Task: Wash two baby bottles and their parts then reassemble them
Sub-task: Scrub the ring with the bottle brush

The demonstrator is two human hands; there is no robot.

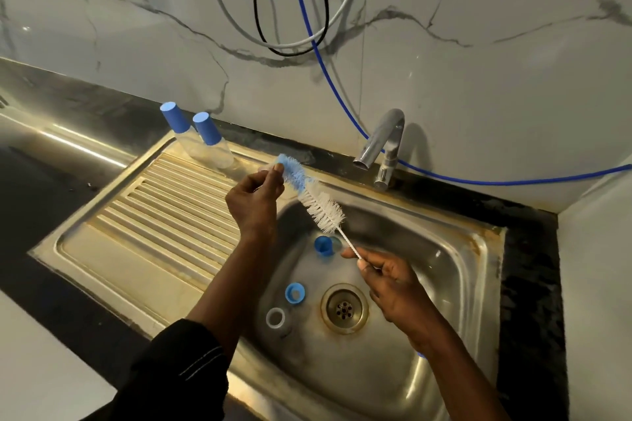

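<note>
**Brush meets small clear part**

Left hand (254,195) pinches a small clear part (266,168) onto the bottle brush (309,193) tip, and right hand (388,280) pinches the wire stem. This looks like the scrubbing stage. Blue cap (323,245), blue ring (294,293) and clear ring (275,317) wait in the sink (427,267). Two capped bottles (207,129) stand at eleven o'clock. Next: twist, then rinse under the tap (384,143).

Tap (379,143) overhangs basin (444,249) rear, caps (294,293) left of drain (344,308), drainboard (154,215) front seemingly open
</note>
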